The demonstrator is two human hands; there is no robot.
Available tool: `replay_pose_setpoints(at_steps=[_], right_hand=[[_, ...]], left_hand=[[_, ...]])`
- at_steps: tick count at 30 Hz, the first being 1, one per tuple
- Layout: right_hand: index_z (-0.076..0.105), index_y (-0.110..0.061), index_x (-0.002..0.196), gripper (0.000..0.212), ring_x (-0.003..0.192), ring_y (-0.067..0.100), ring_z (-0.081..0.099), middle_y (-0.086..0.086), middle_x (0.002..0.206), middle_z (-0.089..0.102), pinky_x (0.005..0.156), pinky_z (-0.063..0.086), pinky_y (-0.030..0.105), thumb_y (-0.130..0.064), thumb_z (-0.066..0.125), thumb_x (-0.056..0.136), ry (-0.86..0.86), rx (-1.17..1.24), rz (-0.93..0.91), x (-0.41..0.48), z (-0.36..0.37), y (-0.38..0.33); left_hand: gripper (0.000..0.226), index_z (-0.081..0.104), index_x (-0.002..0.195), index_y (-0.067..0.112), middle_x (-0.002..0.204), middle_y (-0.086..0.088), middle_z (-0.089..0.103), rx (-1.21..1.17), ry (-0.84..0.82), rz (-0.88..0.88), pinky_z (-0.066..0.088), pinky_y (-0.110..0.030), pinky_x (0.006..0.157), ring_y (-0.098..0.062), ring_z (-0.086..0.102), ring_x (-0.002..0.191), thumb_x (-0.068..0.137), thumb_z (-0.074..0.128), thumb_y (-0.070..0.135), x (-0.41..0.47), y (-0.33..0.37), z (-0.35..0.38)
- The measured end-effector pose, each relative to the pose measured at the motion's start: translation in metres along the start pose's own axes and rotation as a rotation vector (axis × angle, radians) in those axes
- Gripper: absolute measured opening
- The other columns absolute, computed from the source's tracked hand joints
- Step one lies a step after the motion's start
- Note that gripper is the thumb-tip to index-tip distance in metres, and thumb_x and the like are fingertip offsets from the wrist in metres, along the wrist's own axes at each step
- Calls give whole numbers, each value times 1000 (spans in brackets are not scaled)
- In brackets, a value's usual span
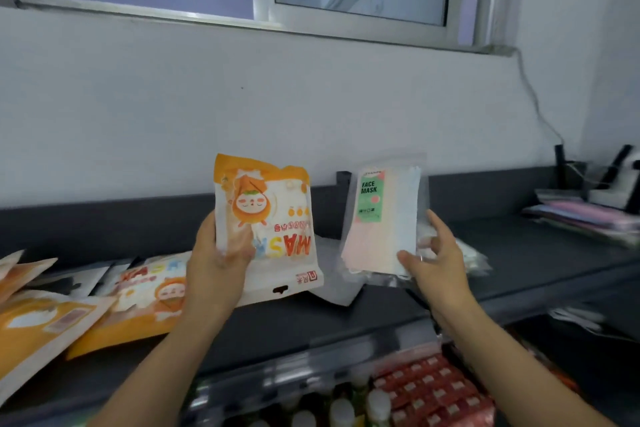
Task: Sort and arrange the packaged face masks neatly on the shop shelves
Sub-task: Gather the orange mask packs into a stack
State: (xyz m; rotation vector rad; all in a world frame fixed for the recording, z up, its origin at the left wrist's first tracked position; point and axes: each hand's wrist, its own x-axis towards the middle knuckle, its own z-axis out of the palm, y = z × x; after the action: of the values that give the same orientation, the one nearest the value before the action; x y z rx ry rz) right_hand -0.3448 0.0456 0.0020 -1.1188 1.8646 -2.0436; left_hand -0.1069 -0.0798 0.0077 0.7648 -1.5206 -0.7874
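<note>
Two packs are held up side by side, seemingly to compare: left hand (216, 260) fingers clamp the upside-down orange cartoon mask pack (268, 222), right hand (434, 262) fingers pinch the clear "FACE MASK" pack (381, 222). Matching orange packs (114, 308) lie at nine o'clock on the grey shelf (346, 315), likely its destination.

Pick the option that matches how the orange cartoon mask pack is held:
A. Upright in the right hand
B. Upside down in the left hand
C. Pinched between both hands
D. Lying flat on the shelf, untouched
B: the left hand alone grips the orange cartoon mask pack, whose "MASK" lettering and cartoon face read inverted, while the right hand holds a clear "FACE MASK" pack.
</note>
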Motion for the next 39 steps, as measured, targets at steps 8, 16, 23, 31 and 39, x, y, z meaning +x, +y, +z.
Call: replay_pose_setpoints(at_steps=[8, 16, 23, 31, 39], right_hand=[[30, -20, 145, 77, 106, 25, 57, 4, 106, 57, 91, 51, 48, 3, 67, 81, 139, -44, 77, 19, -129, 14], [30, -18, 145, 74, 100, 20, 56, -1, 107, 55, 89, 51, 44, 8, 61, 83, 95, 59, 137, 31, -199, 30], [36, -18, 142, 65, 88, 17, 61, -2, 97, 60, 74, 53, 37, 4, 60, 86, -42, 41, 203, 55, -195, 45], [45, -15, 135, 50, 85, 18, 63, 0, 95, 63, 62, 51, 28, 4, 54, 90, -220, 47, 254, 110, -169, 45], [47, -11, 129, 39, 82, 18, 61, 6, 110, 61, 55, 51, 26, 0, 52, 92, -353, -80, 395, 165, -133, 60]], left_hand=[[44, 50, 122, 25, 115, 7, 61, -118, -19, -90, 51, -41, 89, -16, 58, 108, 85, 65, 7, -37, 23, 89], [49, 50, 125, 23, 119, 3, 60, -156, 0, -110, 50, -46, 93, -16, 58, 109, 83, 66, 3, -67, 43, 141], [49, 47, 125, 29, 119, 5, 60, -174, 28, -119, 51, -43, 90, -16, 59, 108, 85, 64, 5, -59, 55, 157], [49, 48, 124, 24, 114, 4, 61, -234, 115, -151, 50, -24, 71, -14, 60, 101, 83, 66, 1, -11, 49, 173], [48, 51, 119, 25, 111, 3, 65, -294, 29, -121, 54, -35, 81, -16, 65, 99, 82, 67, -1, 57, 53, 200]])
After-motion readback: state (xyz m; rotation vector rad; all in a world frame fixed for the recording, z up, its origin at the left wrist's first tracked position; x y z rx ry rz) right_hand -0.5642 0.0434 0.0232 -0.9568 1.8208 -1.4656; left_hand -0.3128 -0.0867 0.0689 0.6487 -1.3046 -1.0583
